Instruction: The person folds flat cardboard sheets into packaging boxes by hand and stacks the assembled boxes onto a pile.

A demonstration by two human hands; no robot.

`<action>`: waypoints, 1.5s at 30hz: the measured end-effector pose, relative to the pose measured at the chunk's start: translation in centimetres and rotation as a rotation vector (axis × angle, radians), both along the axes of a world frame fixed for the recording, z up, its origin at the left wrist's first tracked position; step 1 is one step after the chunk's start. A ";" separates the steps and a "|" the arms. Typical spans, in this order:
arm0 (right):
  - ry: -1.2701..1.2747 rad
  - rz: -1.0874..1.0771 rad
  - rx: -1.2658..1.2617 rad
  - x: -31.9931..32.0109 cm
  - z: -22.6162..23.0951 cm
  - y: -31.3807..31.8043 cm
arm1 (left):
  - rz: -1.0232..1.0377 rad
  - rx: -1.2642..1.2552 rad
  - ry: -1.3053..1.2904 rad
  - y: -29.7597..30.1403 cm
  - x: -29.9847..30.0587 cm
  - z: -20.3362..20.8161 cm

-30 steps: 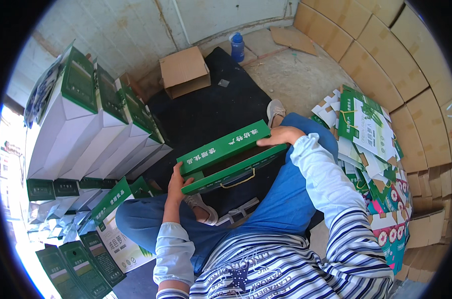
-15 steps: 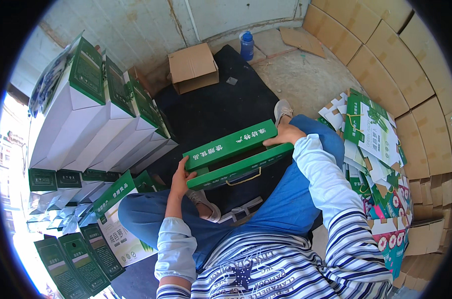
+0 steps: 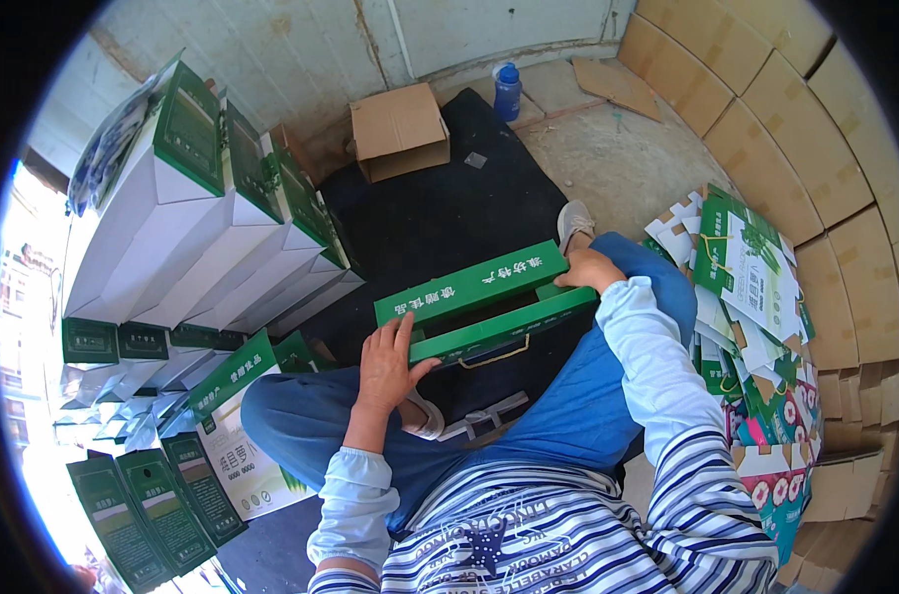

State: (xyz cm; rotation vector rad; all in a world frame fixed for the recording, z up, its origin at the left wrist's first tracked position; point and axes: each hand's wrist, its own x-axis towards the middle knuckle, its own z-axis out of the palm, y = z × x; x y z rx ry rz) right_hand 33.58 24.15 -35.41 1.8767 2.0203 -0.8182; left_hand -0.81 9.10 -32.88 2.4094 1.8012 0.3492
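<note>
A green cardboard gift box (image 3: 474,284) lies across the space between my bent legs. A long gap runs between its two raised green edges, and a yellow cord handle (image 3: 496,353) hangs from the near side. My left hand (image 3: 385,361) rests against the box's left end, fingers stretched out and thumb spread away from them. Around the right end, my right hand (image 3: 586,271) is closed on the box near its corner; some of its fingers are hidden behind the cardboard.
Folded green-and-white boxes (image 3: 222,213) stack up on my left. Flat printed cartons (image 3: 751,262) pile up on my right, before a wall of brown cartons (image 3: 806,129). Ahead are an open brown box (image 3: 400,129) and a blue bottle (image 3: 507,94). A black mat (image 3: 440,218) covers the floor.
My left hand has loosened from the box's left end and opened, its fingers now laid over the end. The right hand has shifted slightly along the right corner, still holding on.
</note>
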 end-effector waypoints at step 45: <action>0.282 0.148 0.504 -2.6 0.4 -4.4 | 0.076 0.063 0.151 -0.4 2.8 -4.3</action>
